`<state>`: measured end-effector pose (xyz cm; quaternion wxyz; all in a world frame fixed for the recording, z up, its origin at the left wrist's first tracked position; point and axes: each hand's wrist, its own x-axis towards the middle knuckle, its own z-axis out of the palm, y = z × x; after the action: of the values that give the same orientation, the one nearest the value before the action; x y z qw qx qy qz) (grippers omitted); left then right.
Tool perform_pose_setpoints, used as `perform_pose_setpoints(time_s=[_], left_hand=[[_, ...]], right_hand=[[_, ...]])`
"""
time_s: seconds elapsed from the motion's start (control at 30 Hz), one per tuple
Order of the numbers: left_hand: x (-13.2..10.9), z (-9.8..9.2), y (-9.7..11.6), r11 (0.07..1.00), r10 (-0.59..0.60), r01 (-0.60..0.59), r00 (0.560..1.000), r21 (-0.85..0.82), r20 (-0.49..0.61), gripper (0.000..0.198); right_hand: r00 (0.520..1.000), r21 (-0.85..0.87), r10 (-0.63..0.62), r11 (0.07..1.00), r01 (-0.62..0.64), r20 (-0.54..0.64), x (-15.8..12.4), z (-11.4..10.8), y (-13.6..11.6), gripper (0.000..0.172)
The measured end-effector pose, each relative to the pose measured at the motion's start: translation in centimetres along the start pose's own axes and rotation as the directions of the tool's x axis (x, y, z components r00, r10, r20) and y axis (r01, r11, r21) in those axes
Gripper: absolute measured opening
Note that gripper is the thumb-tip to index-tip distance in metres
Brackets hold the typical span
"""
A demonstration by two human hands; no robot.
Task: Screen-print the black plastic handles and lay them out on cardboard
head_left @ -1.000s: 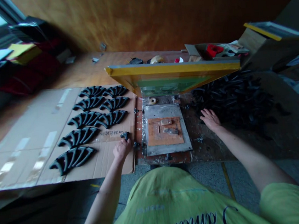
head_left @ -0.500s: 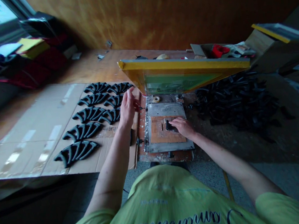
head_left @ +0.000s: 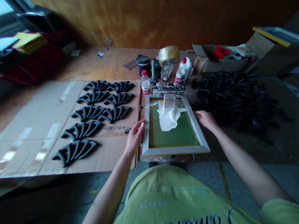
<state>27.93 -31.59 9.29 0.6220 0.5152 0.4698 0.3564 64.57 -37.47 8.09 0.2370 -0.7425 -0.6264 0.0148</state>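
A screen-printing frame [head_left: 176, 149] lies lowered over the work board, with light metal sides and green mesh [head_left: 171, 140]. White ink [head_left: 168, 121] is pooled on the mesh, with a pale squeegee block [head_left: 169, 102] at its far end. My left hand [head_left: 135, 136] is closed, fingertips at the frame's left side. A short black piece [head_left: 127, 131] shows just beside that hand; whether the hand touches it I cannot tell. On the opposite side my right hand [head_left: 206, 120] pinches at the frame's right edge. The board underneath is covered.
Curved black parts [head_left: 80, 149] lie in fanned groups on cardboard [head_left: 21, 139] at left. A heap of black parts [head_left: 233, 99] is on the right. Behind the frame stand red-capped bottles [head_left: 145, 84], a black tub [head_left: 143, 64] and a tape roll [head_left: 168, 54]. An open box [head_left: 222, 65] sits farther right.
The frame has come down from its tilted position and hides the board and the black piece on it. My right hand has left that piece; both hands now flank the frame.
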Motion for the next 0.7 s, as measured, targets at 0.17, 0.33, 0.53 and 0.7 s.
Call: perform_pose_setpoints(time_s=[0.17,0.33,0.53,0.7], left_hand=[[0.5,0.2,-4.5,0.980,-0.101,0.112,0.992,0.163,-0.072,0.066],[1.3,0.2,-4.9,0.960,-0.124,0.143,0.988,0.242,-0.093,0.057],[1.5,0.0,-5.7,0.962,-0.114,0.131,0.990,0.240,-0.083,0.054],[1.4,0.1,-5.6,0.968,-0.122,0.139,0.988,0.210,-0.093,0.054]], right_hand=[[0.996,0.002,-0.090,0.996,0.090,-0.024,4.3,0.1,-4.7,0.058],[0.932,-0.087,-0.214,0.965,0.249,0.292,5.2,3.4,-10.8,0.023],[0.784,0.039,-0.447,0.877,0.478,0.430,0.5,2.8,-10.1,0.023],[0.686,0.120,-0.518,0.834,0.539,0.511,0.4,0.9,-9.3,0.014]])
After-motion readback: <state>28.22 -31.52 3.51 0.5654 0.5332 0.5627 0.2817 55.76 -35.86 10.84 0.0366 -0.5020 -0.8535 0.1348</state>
